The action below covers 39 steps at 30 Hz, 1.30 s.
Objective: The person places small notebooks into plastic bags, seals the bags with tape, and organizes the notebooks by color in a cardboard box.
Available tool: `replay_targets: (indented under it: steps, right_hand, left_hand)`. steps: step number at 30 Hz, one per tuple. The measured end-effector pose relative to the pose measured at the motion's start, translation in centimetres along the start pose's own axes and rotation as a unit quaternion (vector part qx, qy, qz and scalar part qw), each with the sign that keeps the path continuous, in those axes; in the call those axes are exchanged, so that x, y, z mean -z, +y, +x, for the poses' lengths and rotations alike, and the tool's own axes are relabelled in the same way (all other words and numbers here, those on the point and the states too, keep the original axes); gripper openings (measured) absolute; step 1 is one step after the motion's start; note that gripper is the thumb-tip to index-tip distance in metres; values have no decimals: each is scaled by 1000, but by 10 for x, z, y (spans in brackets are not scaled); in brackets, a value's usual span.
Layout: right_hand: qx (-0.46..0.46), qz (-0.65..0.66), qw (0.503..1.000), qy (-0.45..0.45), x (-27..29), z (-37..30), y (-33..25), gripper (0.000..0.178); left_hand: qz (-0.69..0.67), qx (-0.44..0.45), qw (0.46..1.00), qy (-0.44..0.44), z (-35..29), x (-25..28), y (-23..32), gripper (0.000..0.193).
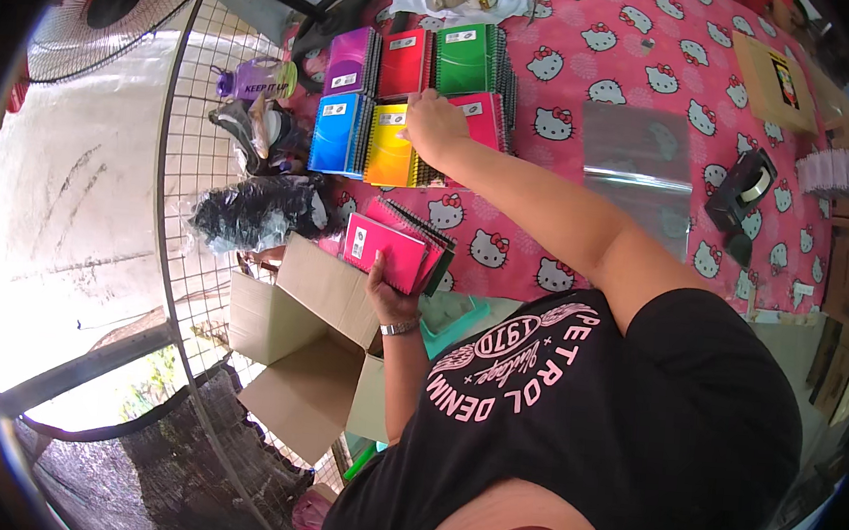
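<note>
6 notebook stacks (404, 75) lie near the left edge of the counter (525, 235); left hand (388, 297) clasps pink notebooks (384, 247) by its near edge; right hand (436, 128), over yellow stack (389, 156), grip unclear.

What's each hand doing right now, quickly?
Left hand: closed, holding a stack of notebooks, pink on top.
Right hand: over the yellow notebook; whether it grips anything can't be told.
</note>
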State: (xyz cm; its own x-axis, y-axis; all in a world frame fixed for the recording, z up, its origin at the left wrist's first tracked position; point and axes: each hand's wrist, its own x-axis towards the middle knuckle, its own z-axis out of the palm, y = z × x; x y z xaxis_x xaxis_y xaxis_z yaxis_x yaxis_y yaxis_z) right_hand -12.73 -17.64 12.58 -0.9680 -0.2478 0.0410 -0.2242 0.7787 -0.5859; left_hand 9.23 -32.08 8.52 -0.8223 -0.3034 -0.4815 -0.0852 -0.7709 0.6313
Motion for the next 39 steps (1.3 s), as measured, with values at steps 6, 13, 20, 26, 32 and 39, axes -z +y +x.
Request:
replay_targets:
  steps: [6, 13, 20, 26, 32, 39]
  right_hand:
    - [76, 130, 984, 91, 19, -1, -14, 52]
    - [104, 93, 990, 18, 8, 29, 8, 36]
    - [286, 162, 923, -200, 75, 5, -65, 53]
    - [334, -18, 926, -176, 19, 46, -109, 62]
    - [417, -169, 892, -50, -32, 20, -100, 25]
    - [483, 334, 787, -189, 69, -57, -50, 8]
  left_hand:
    - [19, 3, 999, 39, 10, 20, 3, 30]
    - [8, 17, 999, 39, 28, 12, 0, 33]
    - [30, -79, 996, -23, 6, -21, 7, 72]
    - [-24, -68, 996, -50, 5, 14, 14, 68]
    - [10, 34, 999, -16, -6, 30, -4, 52]
    - [61, 27, 993, -100, -20, 44, -25, 68]
